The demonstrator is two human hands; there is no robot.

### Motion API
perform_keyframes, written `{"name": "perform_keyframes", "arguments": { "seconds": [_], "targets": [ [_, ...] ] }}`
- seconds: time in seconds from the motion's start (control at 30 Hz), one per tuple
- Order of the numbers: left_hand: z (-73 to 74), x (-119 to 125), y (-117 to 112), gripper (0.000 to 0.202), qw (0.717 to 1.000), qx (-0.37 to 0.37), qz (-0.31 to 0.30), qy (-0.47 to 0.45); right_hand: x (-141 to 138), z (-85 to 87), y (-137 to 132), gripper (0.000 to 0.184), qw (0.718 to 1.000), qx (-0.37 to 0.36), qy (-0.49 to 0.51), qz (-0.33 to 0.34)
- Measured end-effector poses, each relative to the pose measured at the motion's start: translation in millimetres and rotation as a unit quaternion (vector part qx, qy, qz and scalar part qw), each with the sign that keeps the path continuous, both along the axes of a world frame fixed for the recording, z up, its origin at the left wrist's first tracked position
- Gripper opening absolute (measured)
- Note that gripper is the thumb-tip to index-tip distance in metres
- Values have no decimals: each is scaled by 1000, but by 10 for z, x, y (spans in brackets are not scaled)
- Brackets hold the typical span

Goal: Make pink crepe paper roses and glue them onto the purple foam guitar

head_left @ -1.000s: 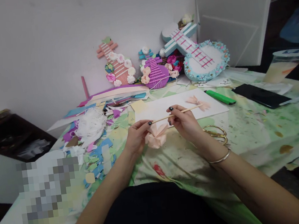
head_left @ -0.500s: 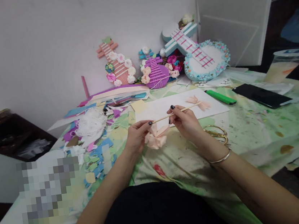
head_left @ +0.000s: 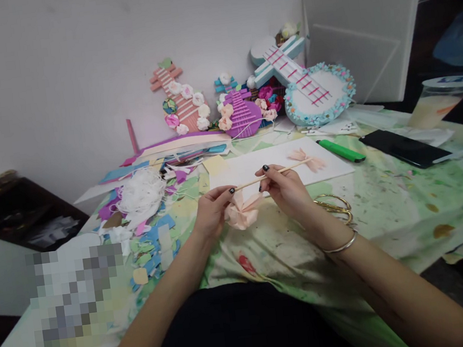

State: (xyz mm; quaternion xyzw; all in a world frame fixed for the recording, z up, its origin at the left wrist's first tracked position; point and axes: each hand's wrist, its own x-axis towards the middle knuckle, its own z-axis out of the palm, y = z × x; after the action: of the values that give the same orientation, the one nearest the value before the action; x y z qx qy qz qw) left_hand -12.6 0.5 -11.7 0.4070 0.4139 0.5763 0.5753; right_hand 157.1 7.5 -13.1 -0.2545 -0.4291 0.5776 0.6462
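A thin wooden stick runs between my two hands, slanting up to the right. My left hand pinches its left end together with a peach paper flower, whose petals hang below the stick. Farther along the stick, my right hand is closed around it with thumb and fingers, close to the petals. Behind the right hand, another peach paper piece, gathered at the middle, rests on a white board. Gold-handled scissors lie by my right wrist, their blades hidden.
Right of the board are a green marker, a black phone and a plastic cup. Tangled white string and paper scraps cover the left. Decorated paper instruments lean along the wall. The table cloth is paint-stained.
The hands have barely moved; both still hold the stick. The right fingers have shifted very slightly left, and the flower's petals look slightly turned.
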Motion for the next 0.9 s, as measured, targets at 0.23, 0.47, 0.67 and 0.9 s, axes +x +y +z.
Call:
{"name": "perform_keyframes", "arguments": {
  "seconds": [0.23, 0.47, 0.67, 0.9],
  "targets": [
    [5, -15, -13, 22, 1000, 5, -10, 3, -17, 15, 13, 10, 1000, -3, 13, -8],
    [-47, -15, 19, 17, 999, 46, 9, 10, -24, 17, 17, 15, 999, -31, 9, -25],
    [-82, -21, 10, 15, 993, 98, 28, 62, -17, -37, 61, 24, 998, -43, -2, -47],
    [-24, -24, -34, 15, 975, 125, 77, 168, 75, -79, 14, 46, 904, -17, -328, -274]
  ]
}}
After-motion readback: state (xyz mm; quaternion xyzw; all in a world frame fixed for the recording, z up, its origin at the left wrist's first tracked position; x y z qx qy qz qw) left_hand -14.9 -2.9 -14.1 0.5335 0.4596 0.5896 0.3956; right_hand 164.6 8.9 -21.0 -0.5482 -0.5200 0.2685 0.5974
